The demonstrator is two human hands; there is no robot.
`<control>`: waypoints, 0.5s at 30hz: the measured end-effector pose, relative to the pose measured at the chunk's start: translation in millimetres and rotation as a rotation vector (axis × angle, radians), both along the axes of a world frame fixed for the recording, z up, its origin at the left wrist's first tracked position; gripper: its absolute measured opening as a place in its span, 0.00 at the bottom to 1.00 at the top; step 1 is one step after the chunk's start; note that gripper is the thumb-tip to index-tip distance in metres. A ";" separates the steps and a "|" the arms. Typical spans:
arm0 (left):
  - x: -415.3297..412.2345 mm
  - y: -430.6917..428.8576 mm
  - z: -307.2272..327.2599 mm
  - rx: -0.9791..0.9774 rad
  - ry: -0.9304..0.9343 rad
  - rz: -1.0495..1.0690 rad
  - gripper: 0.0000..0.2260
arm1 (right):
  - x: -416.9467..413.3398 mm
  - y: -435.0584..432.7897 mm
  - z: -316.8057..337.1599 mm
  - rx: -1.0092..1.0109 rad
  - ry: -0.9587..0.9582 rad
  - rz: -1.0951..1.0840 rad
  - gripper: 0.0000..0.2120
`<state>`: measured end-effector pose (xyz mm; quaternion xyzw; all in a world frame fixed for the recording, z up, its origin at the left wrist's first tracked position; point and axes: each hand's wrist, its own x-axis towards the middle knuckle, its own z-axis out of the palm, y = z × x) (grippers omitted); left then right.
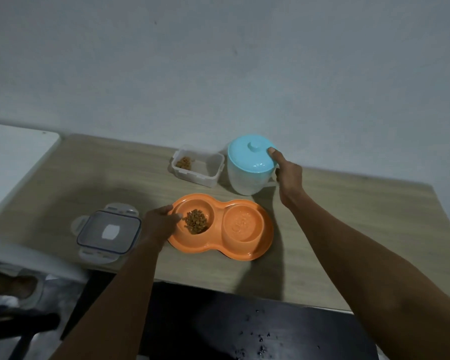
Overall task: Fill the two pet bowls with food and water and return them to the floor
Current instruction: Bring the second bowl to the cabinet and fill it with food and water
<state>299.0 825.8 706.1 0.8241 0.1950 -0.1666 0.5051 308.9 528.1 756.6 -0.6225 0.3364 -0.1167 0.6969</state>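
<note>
Orange double bowl (220, 245) steadied by my left hand (159, 222); right hand (287, 170) grips water jug (250, 175) handle at center-right—I'd pour slowly.

Orange double bowl (220, 246); light-blue jug lid (251, 158) (jug (240, 181) white); wood-grain table (348, 242).
</note>
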 end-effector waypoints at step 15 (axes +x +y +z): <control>0.7 3.9 6.4 0.095 0.014 -0.130 0.24 | -128.3 57.7 -80.2 -0.569 0.471 0.075 0.26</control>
